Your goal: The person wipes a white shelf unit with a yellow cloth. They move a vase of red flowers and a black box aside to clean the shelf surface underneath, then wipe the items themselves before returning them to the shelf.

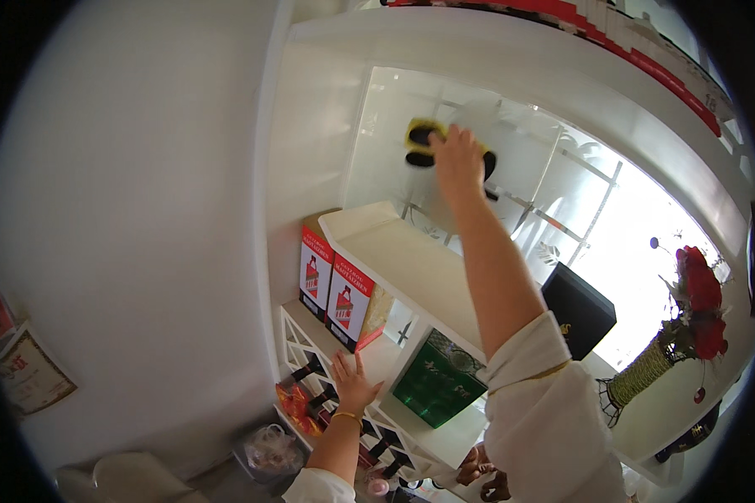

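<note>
My right hand (460, 166) reaches up to the frosted glass panel (390, 107) at the back of a white shelf unit. It grips a yellow-and-black handheld tool (413, 132), blurred and partly hidden by the fingers, so its exact kind is unclear. The tool appears to lie against the glass. Lower down, my left hand (354, 385) rests with fingers spread on the front of a lower shelf (387, 352), holding nothing. Just beyond its fingertips stand two red-and-white liquor boxes (351, 298). A green box (437, 383) sits to its right.
A black box (577, 308) and a wicker-wrapped vase (638, 371) with red artificial flowers (701, 302) stand at right. Bottles (308, 370) lie in the lattice wine rack (296, 342) below. A plastic bin (267, 456) is on the floor beside a white wall (138, 220).
</note>
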A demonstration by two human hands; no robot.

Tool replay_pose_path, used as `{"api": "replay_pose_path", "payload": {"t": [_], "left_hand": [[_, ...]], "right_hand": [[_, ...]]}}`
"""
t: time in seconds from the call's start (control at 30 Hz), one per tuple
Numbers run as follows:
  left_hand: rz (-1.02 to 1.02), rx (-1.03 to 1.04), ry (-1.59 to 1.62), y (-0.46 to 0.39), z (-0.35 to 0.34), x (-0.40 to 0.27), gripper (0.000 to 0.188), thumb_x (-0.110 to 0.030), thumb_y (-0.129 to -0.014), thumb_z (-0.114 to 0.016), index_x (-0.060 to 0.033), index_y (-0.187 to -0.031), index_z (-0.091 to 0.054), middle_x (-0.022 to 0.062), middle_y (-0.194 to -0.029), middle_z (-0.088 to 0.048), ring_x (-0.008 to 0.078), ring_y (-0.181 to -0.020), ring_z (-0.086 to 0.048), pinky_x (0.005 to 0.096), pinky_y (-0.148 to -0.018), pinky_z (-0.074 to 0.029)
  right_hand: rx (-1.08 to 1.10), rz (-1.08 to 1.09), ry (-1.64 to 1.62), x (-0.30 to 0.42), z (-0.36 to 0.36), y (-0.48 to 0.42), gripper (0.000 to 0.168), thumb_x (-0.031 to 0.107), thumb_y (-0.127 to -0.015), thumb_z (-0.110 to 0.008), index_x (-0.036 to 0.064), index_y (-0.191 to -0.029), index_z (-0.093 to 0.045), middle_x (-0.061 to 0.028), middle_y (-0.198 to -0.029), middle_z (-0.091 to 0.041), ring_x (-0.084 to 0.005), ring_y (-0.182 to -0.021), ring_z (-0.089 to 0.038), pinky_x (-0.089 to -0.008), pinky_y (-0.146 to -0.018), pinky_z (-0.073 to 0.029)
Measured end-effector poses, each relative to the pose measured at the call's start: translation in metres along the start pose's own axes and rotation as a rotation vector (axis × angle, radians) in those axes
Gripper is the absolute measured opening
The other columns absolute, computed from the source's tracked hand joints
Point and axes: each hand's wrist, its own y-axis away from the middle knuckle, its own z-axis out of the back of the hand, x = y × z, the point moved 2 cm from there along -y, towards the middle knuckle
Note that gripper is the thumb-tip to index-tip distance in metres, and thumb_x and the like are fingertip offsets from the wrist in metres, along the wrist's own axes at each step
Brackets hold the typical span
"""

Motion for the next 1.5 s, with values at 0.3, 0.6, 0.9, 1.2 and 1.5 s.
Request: {"api": "replay_pose_path", "payload": {"t": [0.3,0.6,0.9,1.2,1.5], "left_hand": [[-0.007,0.022,-0.035,0.000,0.000,-0.010,0.103,-0.066,-0.076,-0.052,-0.0026,-0.146,-0.012,0.0352,-0.146,-0.004,0.0469,-0.137,0.000,0.0548,-0.110,-0.003],[0.016,0.007,0.016,-0.001,0.000,-0.004,0.105,-0.069,-0.075,-0.052,-0.0020,-0.146,-0.012,0.0344,-0.146,-0.004,0.0461,-0.137,0.002,0.0538,-0.110,-0.001],[-0.002,-0.008,0.054,0.000,-0.003,-0.006,0.105,-0.069,-0.074,-0.052,-0.0028,-0.146,-0.012,0.0338,-0.146,-0.005,0.0457,-0.137,0.002,0.0541,-0.110,-0.001],[0.008,0.029,0.041,-0.002,0.002,-0.010,0.104,-0.067,-0.075,-0.053,-0.0035,-0.146,-0.011,0.0333,-0.147,-0.002,0.0456,-0.138,0.004,0.0541,-0.110,0.000],[-0.030,-0.104,0.103,0.002,-0.006,-0.004,0.103,-0.061,-0.073,-0.060,-0.0012,-0.145,-0.016,0.0353,-0.145,-0.006,0.0475,-0.136,-0.003,0.0581,-0.108,-0.005]], "right_hand": [[-0.105,0.101,0.203,0.021,-0.046,-0.029,0.028,0.017,-0.084,-0.052,0.007,-0.111,-0.054,-0.0090,-0.106,-0.050,-0.0253,-0.101,-0.047,-0.0353,-0.088,-0.040],[0.378,0.158,-0.133,0.070,-0.073,-0.011,0.015,0.020,-0.085,-0.055,0.014,-0.091,-0.068,-0.0039,-0.107,-0.054,-0.0234,-0.108,-0.048,-0.0330,-0.091,-0.043],[0.431,0.196,-0.196,0.061,-0.062,-0.020,0.029,0.012,-0.087,-0.054,0.021,-0.113,-0.062,-0.0061,-0.113,-0.052,-0.0269,-0.110,-0.048,-0.0382,-0.093,-0.042],[0.683,-0.044,-0.410,0.062,-0.069,0.027,0.024,0.009,-0.085,-0.055,0.009,-0.108,-0.062,-0.0143,-0.109,-0.062,-0.0320,-0.104,-0.058,-0.0375,-0.086,-0.050],[0.725,-0.034,-0.729,0.080,-0.052,0.045,0.030,0.011,-0.080,-0.056,0.008,-0.110,-0.058,-0.0189,-0.105,-0.063,-0.0368,-0.100,-0.059,-0.0444,-0.085,-0.047]]}}
